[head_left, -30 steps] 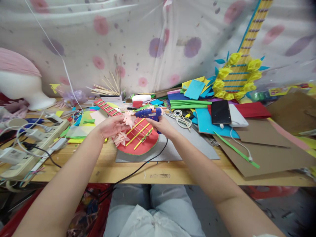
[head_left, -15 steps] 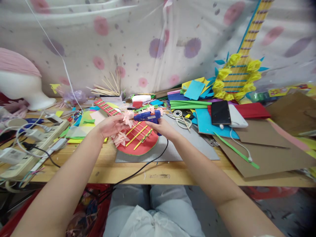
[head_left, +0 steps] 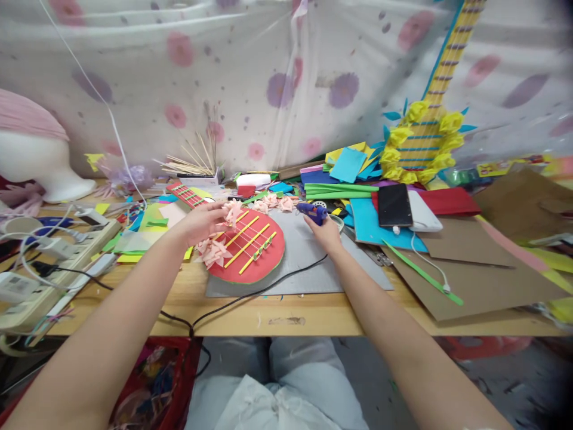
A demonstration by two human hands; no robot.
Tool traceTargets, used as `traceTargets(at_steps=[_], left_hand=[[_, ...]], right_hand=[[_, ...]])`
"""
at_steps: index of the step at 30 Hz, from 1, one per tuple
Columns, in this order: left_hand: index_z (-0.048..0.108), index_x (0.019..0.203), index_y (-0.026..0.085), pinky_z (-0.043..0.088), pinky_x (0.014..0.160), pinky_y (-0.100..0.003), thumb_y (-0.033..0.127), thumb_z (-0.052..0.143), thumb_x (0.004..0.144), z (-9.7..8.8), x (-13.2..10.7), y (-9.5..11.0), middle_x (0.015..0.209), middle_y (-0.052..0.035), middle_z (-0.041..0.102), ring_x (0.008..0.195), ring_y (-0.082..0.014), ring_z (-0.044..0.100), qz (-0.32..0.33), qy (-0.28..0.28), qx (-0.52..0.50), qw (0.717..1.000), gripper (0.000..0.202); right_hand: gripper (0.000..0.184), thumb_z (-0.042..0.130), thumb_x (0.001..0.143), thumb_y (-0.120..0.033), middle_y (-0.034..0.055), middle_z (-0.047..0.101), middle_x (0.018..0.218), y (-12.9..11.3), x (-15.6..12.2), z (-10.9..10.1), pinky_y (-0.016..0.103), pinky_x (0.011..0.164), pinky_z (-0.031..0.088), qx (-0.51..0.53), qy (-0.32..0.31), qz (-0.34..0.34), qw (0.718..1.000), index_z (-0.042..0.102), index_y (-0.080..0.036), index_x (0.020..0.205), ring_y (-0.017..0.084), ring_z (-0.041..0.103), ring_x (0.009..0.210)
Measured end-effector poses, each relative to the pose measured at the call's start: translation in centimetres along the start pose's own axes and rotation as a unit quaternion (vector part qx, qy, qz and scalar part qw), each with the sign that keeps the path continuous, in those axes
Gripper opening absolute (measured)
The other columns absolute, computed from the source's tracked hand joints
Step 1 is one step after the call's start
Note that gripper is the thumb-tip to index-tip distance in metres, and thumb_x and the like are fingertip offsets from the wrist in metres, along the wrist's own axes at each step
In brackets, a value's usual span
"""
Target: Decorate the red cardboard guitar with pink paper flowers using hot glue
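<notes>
A red craft guitar (head_left: pixel 264 239) with yellow strips and thin strings lies on a grey mat (head_left: pixel 308 269). My left hand (head_left: pixel 208 220) is over its left side, fingers closed on a pink paper flower (head_left: pixel 233 214). More pink flowers (head_left: pixel 212 252) sit along the guitar's left edge, and others (head_left: pixel 285 203) lie at its far edge. To the right of the guitar, my right hand (head_left: pixel 329 233) grips a blue glue gun (head_left: pixel 314 212), its nozzle pointing left. A black cord trails from the gun toward the table's front edge.
Scissors (head_left: pixel 336 223) lie by the right hand. Beyond are a phone (head_left: pixel 394 205), a white power bank (head_left: pixel 425 212) and brown board (head_left: pixel 470 263). A yellow-flowered guitar (head_left: pixel 418 146) leans on the curtain. A power strip (head_left: pixel 67 269) is at left; bamboo sticks (head_left: pixel 192 161) stand behind.
My right hand has drawn the glue gun away to the right, off the flower and clear of the guitar. My left hand stays near the same spot with the flower.
</notes>
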State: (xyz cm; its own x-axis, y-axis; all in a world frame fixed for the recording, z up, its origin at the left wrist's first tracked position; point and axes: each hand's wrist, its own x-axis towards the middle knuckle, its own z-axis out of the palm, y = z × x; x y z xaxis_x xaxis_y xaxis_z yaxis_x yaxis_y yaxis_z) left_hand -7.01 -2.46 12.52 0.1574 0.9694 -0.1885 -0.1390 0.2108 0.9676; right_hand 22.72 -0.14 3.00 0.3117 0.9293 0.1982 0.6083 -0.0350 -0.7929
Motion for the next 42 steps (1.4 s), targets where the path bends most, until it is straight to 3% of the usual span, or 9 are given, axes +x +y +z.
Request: traceTargets(at_steps=[4, 9, 12, 15, 18, 20, 33, 37, 42], left_hand=[[0.066, 0.088, 0.015, 0.052, 0.073, -0.028, 0.012, 0.069, 0.062, 1.0, 0.1, -0.5, 0.075, -0.0011, 0.063, 0.072, -0.0131, 0.059, 0.057, 0.005, 0.085, 0.995, 0.026], [0.068, 0.097, 0.019, 0.043, 0.091, -0.027, 0.014, 0.070, 0.060, 1.7, 0.2, -0.9, 0.103, -0.0042, 0.064, 0.106, -0.0216, 0.053, 0.169, 0.033, 0.251, 0.952, 0.037], [0.064, 0.107, 0.021, 0.041, 0.096, -0.032, 0.022, 0.068, 0.064, 2.0, 0.1, -0.9, 0.116, -0.0054, 0.059, 0.111, -0.0234, 0.051, 0.221, -0.007, 0.359, 0.907, 0.043], [0.058, 0.117, 0.022, 0.043, 0.095, -0.038, 0.028, 0.062, 0.070, 2.4, -0.1, -0.8, 0.122, -0.0067, 0.055, 0.111, -0.0229, 0.051, 0.233, -0.043, 0.428, 0.872, 0.047], [0.055, 0.120, 0.020, 0.044, 0.093, -0.039, 0.032, 0.057, 0.075, 2.5, 0.0, -0.8, 0.125, -0.0083, 0.053, 0.112, -0.0215, 0.051, 0.238, -0.065, 0.443, 0.862, 0.047], [0.054, 0.121, 0.019, 0.045, 0.092, -0.039, 0.033, 0.056, 0.076, 2.2, 0.1, -0.9, 0.124, -0.0089, 0.054, 0.111, -0.0214, 0.052, 0.240, -0.072, 0.435, 0.865, 0.047], [0.054, 0.120, 0.019, 0.047, 0.090, -0.039, 0.034, 0.055, 0.076, 1.1, 0.2, -1.2, 0.125, -0.0104, 0.053, 0.114, -0.0223, 0.049, 0.252, -0.088, 0.461, 0.846, 0.046], [0.055, 0.119, 0.018, 0.048, 0.088, -0.039, 0.032, 0.055, 0.075, 1.0, 0.3, -1.1, 0.124, -0.0107, 0.054, 0.113, -0.0219, 0.051, 0.257, -0.085, 0.458, 0.847, 0.046], [0.056, 0.118, 0.019, 0.047, 0.090, -0.039, 0.032, 0.056, 0.075, 0.8, 0.5, -1.2, 0.123, -0.0102, 0.055, 0.112, -0.0222, 0.051, 0.266, -0.084, 0.468, 0.839, 0.046]], right_hand=[[0.048, 0.054, 0.073, -0.055, 0.0147, 0.066, 0.093, 2.2, 0.1, 0.8, 0.036, 0.076, 0.043, -0.101, -0.030, 0.002, 0.994, 0.062, -0.015, 0.100, 0.027, 0.061, 0.089], [0.053, 0.060, 0.071, -0.046, 0.0152, 0.058, 0.110, 0.3, -0.6, -0.2, 0.038, 0.092, 0.037, -0.073, 0.160, -0.088, 0.980, 0.052, -0.013, 0.111, 0.025, 0.051, 0.104], [0.041, 0.055, 0.076, -0.040, 0.0134, 0.058, 0.104, -2.8, -1.3, -1.2, 0.038, 0.091, 0.039, -0.004, 0.177, -0.179, 0.968, 0.051, -0.014, 0.108, 0.023, 0.053, 0.098], [0.029, 0.053, 0.077, -0.034, 0.0093, 0.059, 0.098, -6.0, -2.0, -1.1, 0.037, 0.085, 0.043, 0.114, 0.093, -0.237, 0.960, 0.050, -0.018, 0.100, 0.020, 0.055, 0.092], [0.026, 0.056, 0.071, -0.028, 0.0049, 0.061, 0.094, -8.0, -2.4, 0.3, 0.032, 0.075, 0.047, 0.247, -0.140, -0.219, 0.933, 0.047, -0.021, 0.095, 0.015, 0.058, 0.081], [0.032, 0.059, 0.066, -0.025, 0.0034, 0.061, 0.095, -8.5, -2.4, 1.4, 0.030, 0.074, 0.047, 0.309, -0.226, -0.188, 0.905, 0.044, -0.022, 0.095, 0.014, 0.059, 0.081], [0.032, 0.068, 0.061, -0.030, -0.0066, 0.051, 0.068, -9.3, -2.7, 3.3, 0.022, 0.063, 0.040, 0.341, -0.349, -0.122, 0.864, 0.050, -0.019, 0.085, 0.008, 0.049, 0.064], [0.032, 0.070, 0.056, -0.026, -0.0077, 0.049, 0.065, -9.4, -2.8, 3.6, 0.021, 0.060, 0.039, 0.372, -0.356, -0.075, 0.854, 0.051, -0.019, 0.081, 0.006, 0.047, 0.060], [0.028, 0.072, 0.056, -0.027, -0.0056, 0.053, 0.068, -9.1, -2.6, 3.9, 0.021, 0.062, 0.041, 0.375, -0.354, -0.088, 0.852, 0.053, -0.017, 0.076, 0.007, 0.050, 0.064]])
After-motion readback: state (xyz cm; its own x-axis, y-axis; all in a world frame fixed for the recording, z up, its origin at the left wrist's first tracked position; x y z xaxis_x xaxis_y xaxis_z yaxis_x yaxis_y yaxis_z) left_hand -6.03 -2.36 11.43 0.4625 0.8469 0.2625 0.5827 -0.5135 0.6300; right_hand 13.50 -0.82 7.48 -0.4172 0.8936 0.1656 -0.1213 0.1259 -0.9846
